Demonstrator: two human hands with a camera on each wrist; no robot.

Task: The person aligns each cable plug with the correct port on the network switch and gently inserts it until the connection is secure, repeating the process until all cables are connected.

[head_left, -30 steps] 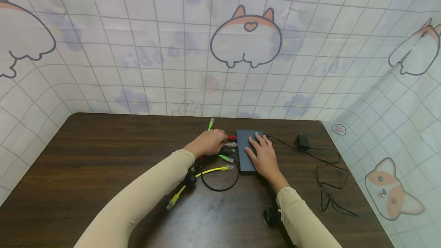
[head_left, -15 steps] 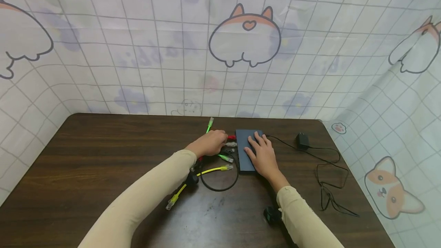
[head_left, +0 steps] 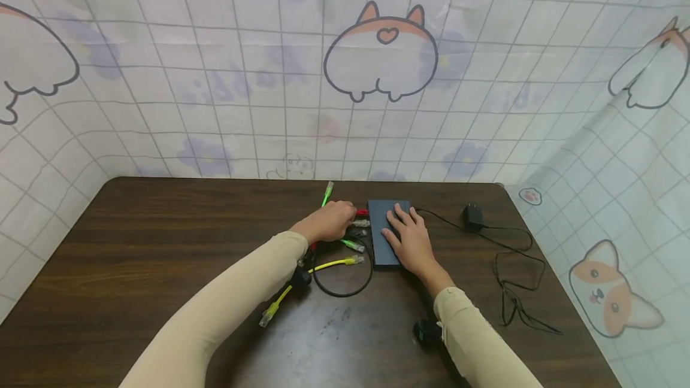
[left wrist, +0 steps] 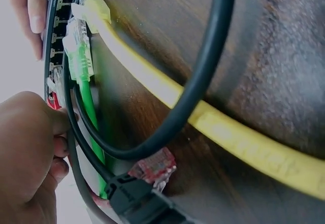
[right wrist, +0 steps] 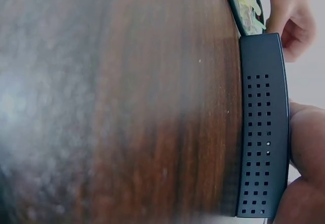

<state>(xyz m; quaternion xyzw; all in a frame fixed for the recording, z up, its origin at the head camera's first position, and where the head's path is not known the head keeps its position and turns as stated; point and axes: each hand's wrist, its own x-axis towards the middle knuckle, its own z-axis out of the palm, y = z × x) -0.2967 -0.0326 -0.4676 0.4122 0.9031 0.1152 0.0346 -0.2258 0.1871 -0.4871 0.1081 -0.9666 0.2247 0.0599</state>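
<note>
A dark blue network switch [head_left: 381, 244] lies on the table. My right hand [head_left: 412, 241] rests flat on its top with fingers spread. At its left side, my left hand [head_left: 333, 220] has curled fingers that pinch a grey network cable [left wrist: 78, 165] close behind its clear plug [left wrist: 58, 84]. This plug and a red plug [left wrist: 53, 101] stand right at the switch's row of ports [left wrist: 57, 36], several of which are bare. Beside them lie a green cable's plug [left wrist: 77, 49] and a yellow cable's plug [left wrist: 94, 8]. My left hand hides parts of the cables.
A black cable [head_left: 345, 295] loops in front of the switch, with a black connector [left wrist: 147, 203] on it. The yellow cable [head_left: 279, 303] runs below my left forearm. A power adapter [head_left: 473, 217] with a tangled thin cord [head_left: 512, 301] lies to the right. Patterned cloth [head_left: 242, 76] stands behind the table.
</note>
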